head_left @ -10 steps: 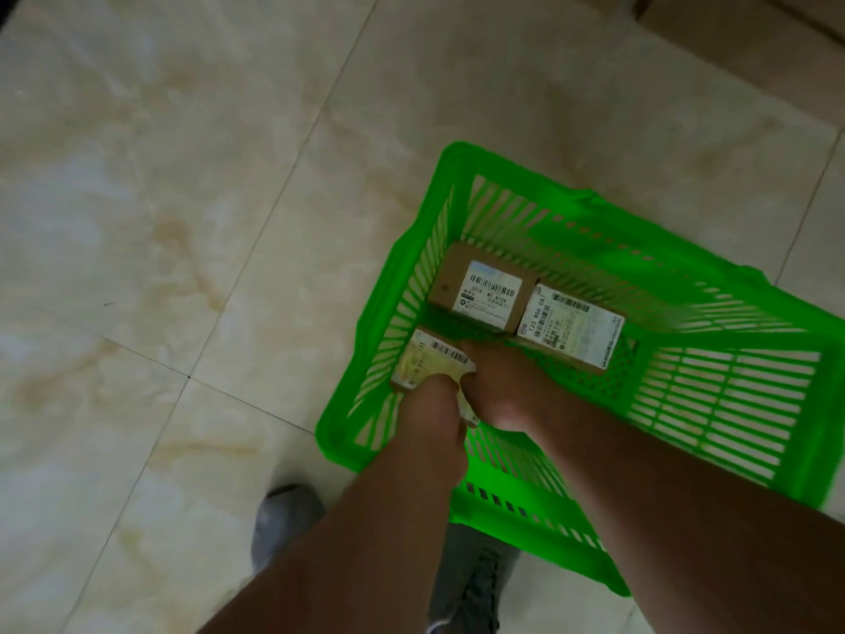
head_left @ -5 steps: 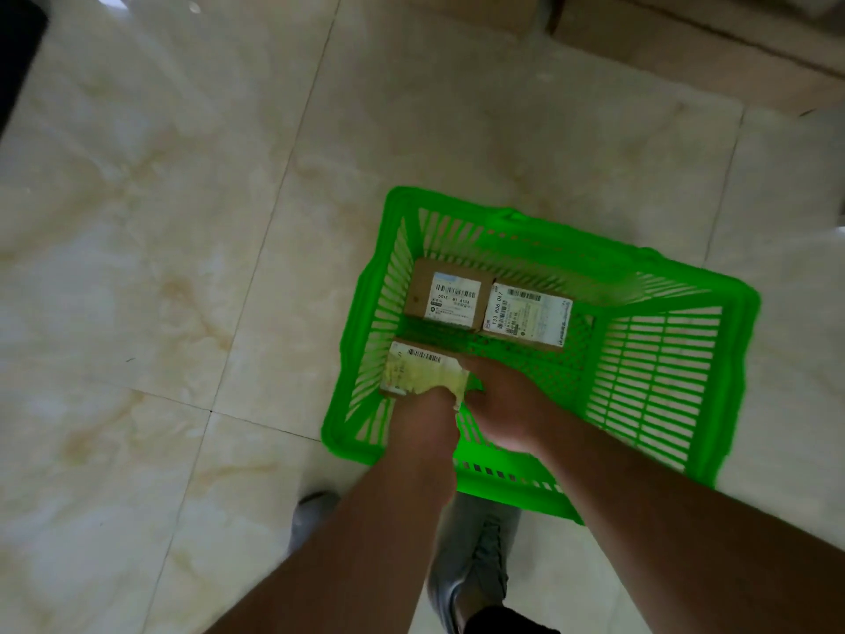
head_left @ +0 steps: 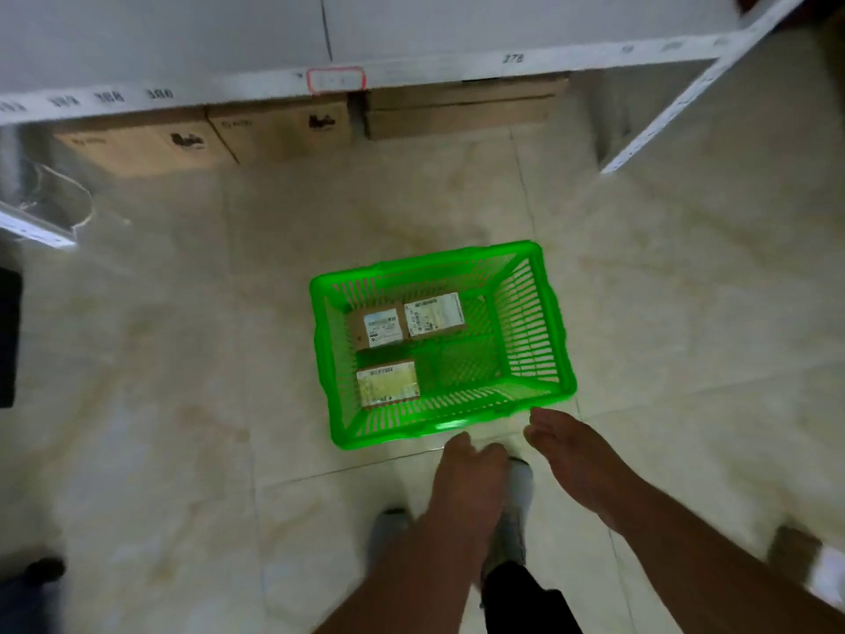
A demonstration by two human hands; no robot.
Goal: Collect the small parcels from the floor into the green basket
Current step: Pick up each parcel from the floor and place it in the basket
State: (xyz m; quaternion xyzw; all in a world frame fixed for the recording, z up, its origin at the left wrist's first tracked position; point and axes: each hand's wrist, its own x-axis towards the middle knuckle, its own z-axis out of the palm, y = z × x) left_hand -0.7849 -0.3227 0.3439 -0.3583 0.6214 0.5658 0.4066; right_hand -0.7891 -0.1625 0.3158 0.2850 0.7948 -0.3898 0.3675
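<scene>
The green basket (head_left: 555, 340) stands on the tiled floor in the middle of the view. Inside it lie three small brown parcels with white labels: one at the back left (head_left: 378, 329), one at the back middle (head_left: 434, 314), and one with a yellowish label (head_left: 387, 384) at the front left. My left hand (head_left: 471, 469) hovers just outside the basket's near rim, fingers loosely curled, holding nothing. To its right, my right hand (head_left: 569, 443) is flat and empty near the basket's front right corner.
A white shelf edge (head_left: 411, 75) runs across the top, with cardboard boxes (head_left: 279, 130) on the floor under it. A slanted white shelf post (head_left: 663, 112) stands at the right. My grey shoes (head_left: 514, 510) are below the hands. A dark object (head_left: 9, 336) sits at the left edge.
Both hands have let go of the yellowish-label parcel and pulled back out of the basket. My head has risen, so the basket looks smaller and the shelf has come into view.
</scene>
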